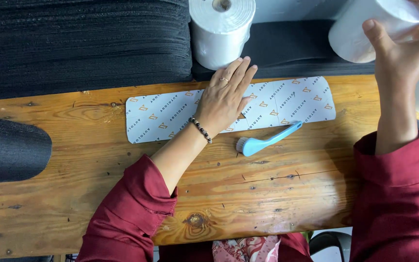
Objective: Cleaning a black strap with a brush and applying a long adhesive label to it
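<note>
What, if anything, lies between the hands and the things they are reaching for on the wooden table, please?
Nothing visible does. The left hand already rests flat on the printed paper strip, and the right hand already touches the white roll at the table's far edge. The blue brush lies nearer, beside the strip.

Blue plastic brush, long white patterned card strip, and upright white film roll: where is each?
Blue plastic brush (pixel 267 141): head view, on its handle.
Long white patterned card strip (pixel 297 99): head view, right half.
Upright white film roll (pixel 217 41): head view, its side.
</note>
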